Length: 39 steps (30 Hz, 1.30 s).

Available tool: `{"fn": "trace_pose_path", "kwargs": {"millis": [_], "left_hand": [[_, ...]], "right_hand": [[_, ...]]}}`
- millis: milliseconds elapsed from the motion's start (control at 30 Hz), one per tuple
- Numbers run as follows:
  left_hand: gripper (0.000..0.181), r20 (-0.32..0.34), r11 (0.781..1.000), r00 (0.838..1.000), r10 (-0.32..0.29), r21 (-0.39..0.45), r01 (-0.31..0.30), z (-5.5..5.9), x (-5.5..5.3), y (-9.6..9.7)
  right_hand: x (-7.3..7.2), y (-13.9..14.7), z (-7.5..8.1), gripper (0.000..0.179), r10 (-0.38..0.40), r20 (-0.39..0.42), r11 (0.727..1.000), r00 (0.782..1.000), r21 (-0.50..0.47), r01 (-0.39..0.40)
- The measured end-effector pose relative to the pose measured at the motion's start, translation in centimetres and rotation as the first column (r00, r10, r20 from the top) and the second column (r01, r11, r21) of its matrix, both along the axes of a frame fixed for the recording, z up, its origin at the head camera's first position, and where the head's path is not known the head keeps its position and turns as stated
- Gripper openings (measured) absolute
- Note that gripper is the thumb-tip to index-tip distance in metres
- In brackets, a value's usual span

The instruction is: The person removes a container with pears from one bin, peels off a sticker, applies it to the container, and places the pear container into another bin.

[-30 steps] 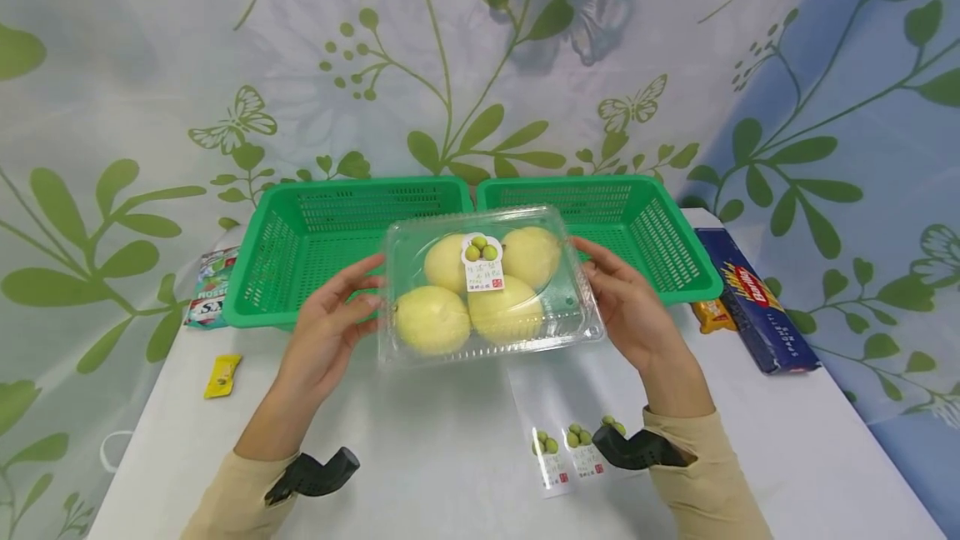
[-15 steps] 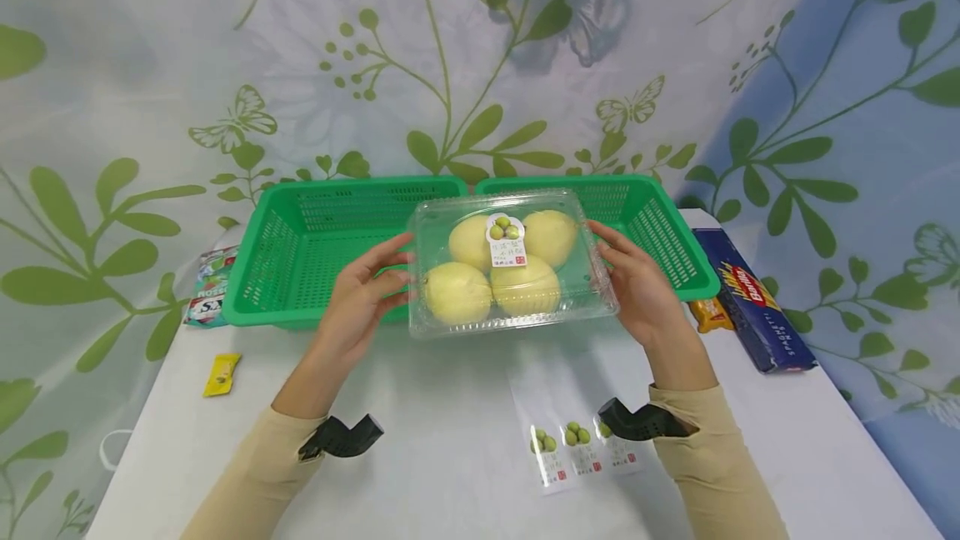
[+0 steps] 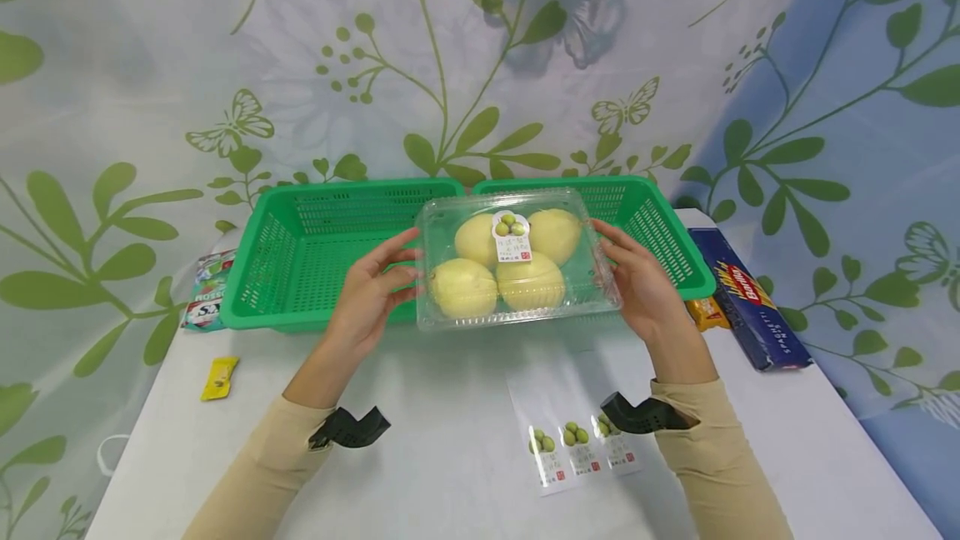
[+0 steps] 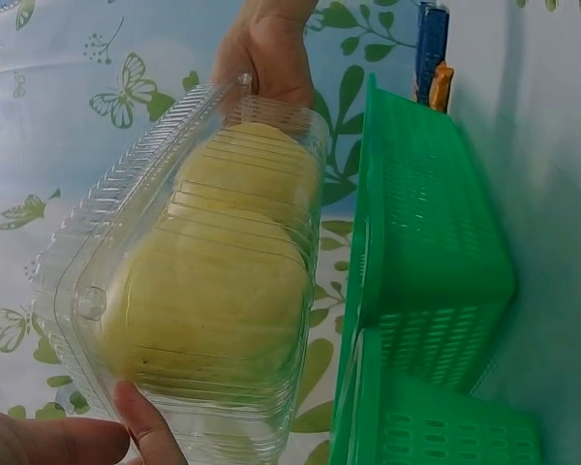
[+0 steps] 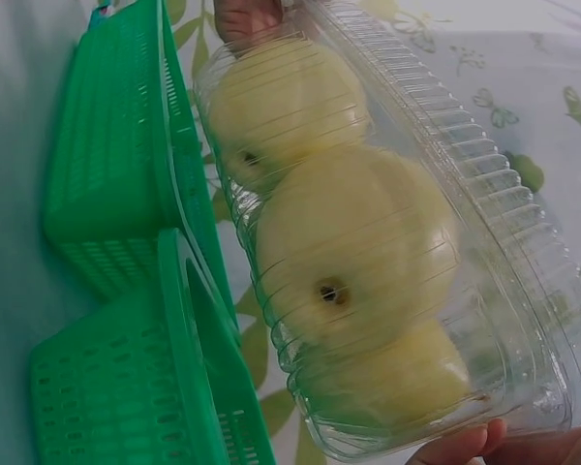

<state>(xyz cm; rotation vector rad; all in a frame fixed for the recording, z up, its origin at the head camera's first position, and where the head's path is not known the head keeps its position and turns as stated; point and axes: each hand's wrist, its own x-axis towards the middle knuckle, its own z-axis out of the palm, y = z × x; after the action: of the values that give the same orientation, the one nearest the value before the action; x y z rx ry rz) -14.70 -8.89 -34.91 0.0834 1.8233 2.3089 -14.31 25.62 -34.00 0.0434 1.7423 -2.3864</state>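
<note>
My left hand point(image 3: 366, 294) and right hand point(image 3: 648, 294) hold a clear plastic fruit box point(image 3: 592, 280) between them by its two short ends. Several pale yellow, round fruits point(image 3: 530, 282) lie inside, and a white label point(image 3: 513, 240) with a green fruit picture is on the lid. The box is in the air in front of the green baskets, tilted so its lid faces me. In the left wrist view, the left thumb and a finger point(image 4: 147, 426) grip the box's near end. Right fingers point(image 5: 455, 448) touch the lower end in the right wrist view.
Two green baskets, a left one point(image 3: 281, 232) and a right one point(image 3: 667, 240), stand side by side at the back. A clear sheet of fruit labels point(image 3: 581, 457) lies on the white table point(image 3: 442, 448). Around them are a yellow packet point(image 3: 220, 378), a spaghetti box point(image 3: 757, 307) and snack bags point(image 3: 210, 290).
Both hands have carried the fruit box to the right and slightly up, the left hand moving most. In the last half second it has hardly moved.
</note>
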Motion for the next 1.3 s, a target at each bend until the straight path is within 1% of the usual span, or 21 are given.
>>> {"fn": "trace_pose_path", "kwargs": {"millis": [133,367,500,667,900,1133,1300], "left_hand": [[0.06,-0.002,1.0,1.0,-0.005,0.001,0.005,0.3,-0.3,0.2],[0.061,-0.009,1.0,1.0,-0.019,-0.021,0.019,0.7,-0.9,0.8],[0.062,-0.011,1.0,1.0,-0.023,-0.011,0.023,0.9,-1.2,1.4],[0.064,-0.018,1.0,0.999,-0.031,-0.004,0.031,0.8,-1.6,1.9],[0.064,-0.011,0.999,0.999,-0.036,-0.002,0.036,0.5,-2.1,2.4],[0.066,0.0,0.999,0.999,-0.045,-0.023,0.045,0.7,-2.3,2.9],[0.065,0.01,0.999,0.999,-0.047,-0.023,0.047,0.9,-2.6,3.3]], "right_hand": [[-0.2,0.2,0.2,0.042,0.001,-0.001,1.0,1.0,-0.014,-0.001],[-0.9,0.8,0.7,0.042,0.005,0.001,0.999,1.0,-0.032,-0.005],[-1.4,1.2,0.8,0.044,-0.006,0.007,0.999,1.0,-0.037,0.006],[-1.8,1.7,0.7,0.043,-0.01,0.017,0.999,1.0,-0.04,0.01],[-2.1,2.1,0.7,0.038,-0.016,0.03,1.0,0.999,-0.027,0.017],[-2.2,2.5,0.8,0.035,-0.04,0.032,0.999,0.999,-0.009,0.041],[-2.4,2.8,1.0,0.032,-0.045,0.026,0.999,0.999,-0.017,0.045]]}}
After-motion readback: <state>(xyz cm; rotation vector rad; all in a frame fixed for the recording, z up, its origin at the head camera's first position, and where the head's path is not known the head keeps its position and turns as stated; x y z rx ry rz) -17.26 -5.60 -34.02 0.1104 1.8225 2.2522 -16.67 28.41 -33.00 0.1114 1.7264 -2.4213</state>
